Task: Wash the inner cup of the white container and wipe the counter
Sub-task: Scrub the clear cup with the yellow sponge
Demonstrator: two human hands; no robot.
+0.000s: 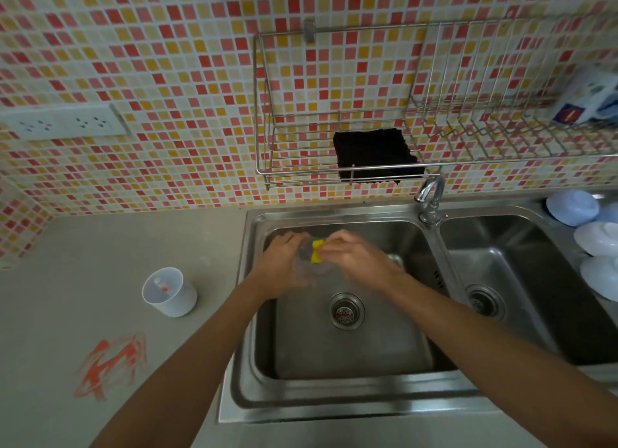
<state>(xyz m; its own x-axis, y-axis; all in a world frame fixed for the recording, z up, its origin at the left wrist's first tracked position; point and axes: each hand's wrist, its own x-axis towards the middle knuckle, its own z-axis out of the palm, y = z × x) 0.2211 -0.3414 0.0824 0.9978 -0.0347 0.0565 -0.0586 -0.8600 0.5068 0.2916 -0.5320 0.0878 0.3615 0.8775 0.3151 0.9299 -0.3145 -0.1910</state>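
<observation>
Over the steel sink basin (347, 347), the left hand (284, 263) cradles the clear plastic inner cup (309, 267); the right hand (357, 257), just beside it, pinches a yellow sponge (317, 251) against its rim.

Left basin (351, 354) open at 6 o'clock around the drain (346, 311); both hands crowd its 12 o'clock end. Faucet (431, 196) blocks at 1 o'clock. Tabletop (100, 247) free at 9 o'clock except white container (170, 292) and orange smear (110, 364). Bowls (588, 233) obstruct at 3 o'clock.
</observation>
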